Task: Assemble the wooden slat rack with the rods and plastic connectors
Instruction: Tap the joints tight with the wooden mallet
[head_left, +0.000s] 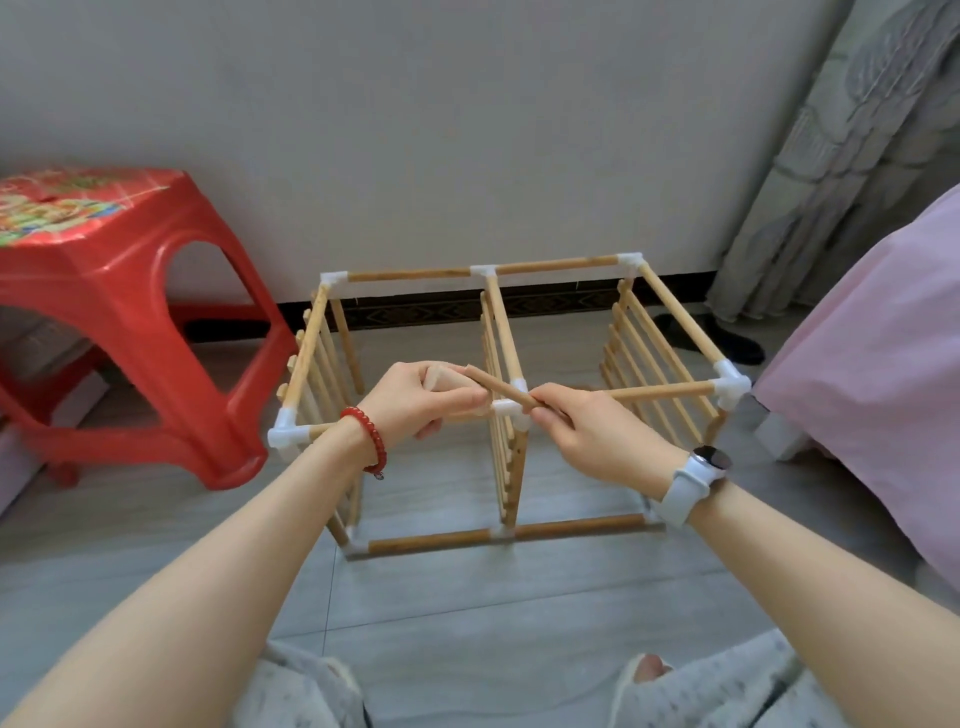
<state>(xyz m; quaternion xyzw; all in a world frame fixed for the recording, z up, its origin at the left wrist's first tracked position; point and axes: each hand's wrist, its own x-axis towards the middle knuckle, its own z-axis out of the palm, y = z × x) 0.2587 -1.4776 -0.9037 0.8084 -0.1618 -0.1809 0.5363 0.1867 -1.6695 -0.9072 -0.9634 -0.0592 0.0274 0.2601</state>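
— Both forearms reach out from my lap over the tiled floor (467, 597), almost straight, wrists meeting above the near top rail. What do you see past them?

— Your wooden rack (498, 395) upright on the tiles near the wall, a red stool (130, 312) well to its left, pink bedding (872, 364) to its right.

— My left hand (415, 397), with the red bead bracelet (366, 436), is curled round one end of a loose rod (501, 389); that end pokes out past my knuckles.

— And the other?

— My right hand (587, 434), with the white watch (696, 480), pinches the rod's lower end between thumb and fingers, right against the white middle connector (511, 410) on the near rail.

— So the rod slants across that connector?

— Yes, tilted, up-left to down-right; whether it's seated I can't tell
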